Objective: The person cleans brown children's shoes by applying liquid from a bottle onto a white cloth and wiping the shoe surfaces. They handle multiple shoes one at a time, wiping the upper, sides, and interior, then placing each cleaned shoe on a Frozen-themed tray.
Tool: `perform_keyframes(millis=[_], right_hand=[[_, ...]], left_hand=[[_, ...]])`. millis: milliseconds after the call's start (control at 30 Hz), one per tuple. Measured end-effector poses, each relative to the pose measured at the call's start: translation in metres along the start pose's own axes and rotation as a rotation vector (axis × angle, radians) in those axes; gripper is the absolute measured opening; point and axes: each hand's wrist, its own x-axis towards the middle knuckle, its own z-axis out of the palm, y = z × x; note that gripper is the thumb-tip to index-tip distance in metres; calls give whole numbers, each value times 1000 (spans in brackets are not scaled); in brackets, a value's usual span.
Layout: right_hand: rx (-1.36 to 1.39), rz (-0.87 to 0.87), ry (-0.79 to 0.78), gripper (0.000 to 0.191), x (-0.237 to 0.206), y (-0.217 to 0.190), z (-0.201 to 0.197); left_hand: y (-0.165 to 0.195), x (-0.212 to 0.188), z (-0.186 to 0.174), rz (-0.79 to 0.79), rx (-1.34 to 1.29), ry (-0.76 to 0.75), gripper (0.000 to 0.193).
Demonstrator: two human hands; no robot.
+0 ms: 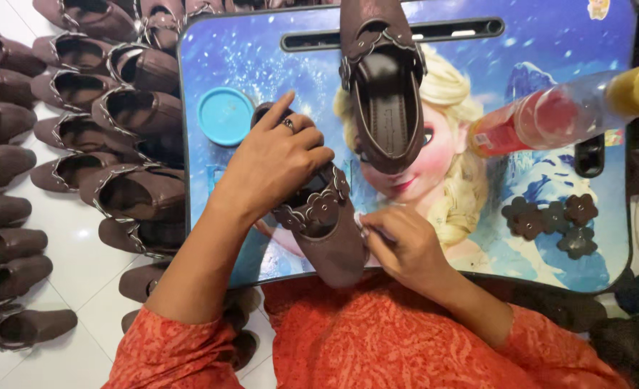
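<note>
The brown slip-on shoe (326, 234) lies on the small lap table (262, 252), close to its near edge and left of centre, toe pointing toward the person.

Left hand (272, 162): laid over the heel and opening of the shoe, fingers curled around its upper. The hand is clamped on the shoe, which appears to pin it against the tabletop so it cannot shift.

Right hand (398, 241): fingertips pinched together just beside the toe side of the shoe, next to the flower-shaped trim (319, 209) on its vamp. Whether a small item sits between the fingertips cannot be told.

A second brown shoe (384, 94) lies at the far edge, centre, sole down, with matching trim on its strap, well apart from the hands.

A round blue lid (226, 115) lies near the far-left corner, just beside the left hand.

A clear plastic bottle with red contents and a yellow cap (564, 112) lies tilted at the right edge.

Loose brown flower pieces (550, 220) sit grouped toward the near-right corner, within reach of the right hand.

Rows of brown shoes (60, 137) stand on the white floor (82, 238) left of the table.
</note>
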Motion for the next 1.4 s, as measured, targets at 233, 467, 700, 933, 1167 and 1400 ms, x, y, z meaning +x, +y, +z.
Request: perform_keyframes(millis=[233, 467, 700, 933, 1167, 1400], right_hand=[[65, 7, -174, 14, -7, 13, -18], [67, 19, -70, 16, -10, 18, -9], [7, -84, -57, 17, -7, 12, -10], [38, -104, -78, 18, -5, 10, -17], [26, -125, -73, 19, -5, 11, -17], [215, 103, -37, 22, -17, 14, -23]], left_hand=[[21, -24, -73, -24, 165, 113, 28], [-7, -62, -110, -659, 204, 137, 16], [-51, -16, -22, -960, -240, 299, 38], [-42, 26, 18, -969, -225, 140, 35], [-19, 19, -2, -987, -131, 148, 39], [36, -1, -12, -724, -120, 572, 29]])
